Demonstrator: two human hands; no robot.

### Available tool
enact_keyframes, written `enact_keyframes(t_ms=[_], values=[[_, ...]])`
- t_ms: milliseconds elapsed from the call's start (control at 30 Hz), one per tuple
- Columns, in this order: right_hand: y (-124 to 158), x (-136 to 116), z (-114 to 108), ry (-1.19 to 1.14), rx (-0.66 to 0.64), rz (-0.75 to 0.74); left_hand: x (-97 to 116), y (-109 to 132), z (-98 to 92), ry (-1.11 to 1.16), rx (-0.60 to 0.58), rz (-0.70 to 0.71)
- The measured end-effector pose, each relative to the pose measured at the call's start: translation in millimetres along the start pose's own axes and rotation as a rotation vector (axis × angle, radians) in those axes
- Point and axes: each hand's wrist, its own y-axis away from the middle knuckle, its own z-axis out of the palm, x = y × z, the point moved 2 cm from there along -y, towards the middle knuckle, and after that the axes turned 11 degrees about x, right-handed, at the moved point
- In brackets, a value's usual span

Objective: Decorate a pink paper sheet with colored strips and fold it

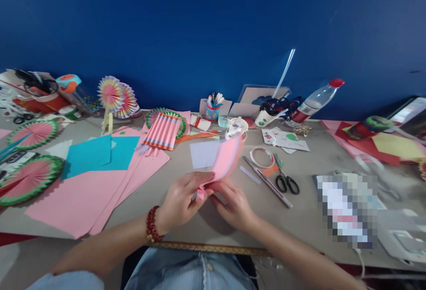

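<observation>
Between both hands is a pink paper sheet [228,159] with a pale lilac stripe, its upper part blurred by motion and its near end folded over. My left hand [181,197], a red bead bracelet at its wrist, pinches the folded end. My right hand [233,205] is closed on the same end from the other side. Beyond them lies a lilac paper piece [201,154], partly covered by the pink sheet. To the right are a craft knife [269,183], a tape roll [262,157] and black-handled scissors [285,181].
Pink sheets [100,197] and teal sheets [89,157] spread over the left side. A pleated pink paper [163,131] and paper fans [33,179] lie there too. Along the blue wall stand a pen cup [212,111] and a leaning bottle [316,101]. A blurred-out phone-like object [344,210] lies right.
</observation>
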Motion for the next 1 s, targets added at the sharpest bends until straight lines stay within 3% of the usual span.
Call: enact_keyframes(t_ms=[100, 233, 400, 500, 633, 800, 1000], values=[[1, 1, -5, 0.05, 0.028, 0.001, -7, -6, -8.3, -0.032, 0.052, 0.169], [6, 1, -22, 0.019, 0.078, 0.041, -10, -13, -22.3, -0.356, 0.048, 0.302], [10, -9, -39, 0.288, 0.21, -0.243, -7, -21, -16.6, -0.591, -0.025, 0.373], [3, -13, -33, 0.506, 0.137, -0.328, -7, -21, -2.7, -0.634, -0.072, 0.383], [-8, -6, -23, 0.584, 0.002, -0.321, -11, -20, 6.6, -0.647, -0.078, 0.387], [-4, 12, -26, 0.551, 0.003, -0.295, -25, -9, -6.6, -0.605, -0.132, 0.394], [13, 26, -30, 0.44, -0.092, -0.217, -43, 20, -16.6, -0.638, -0.145, 0.324]])
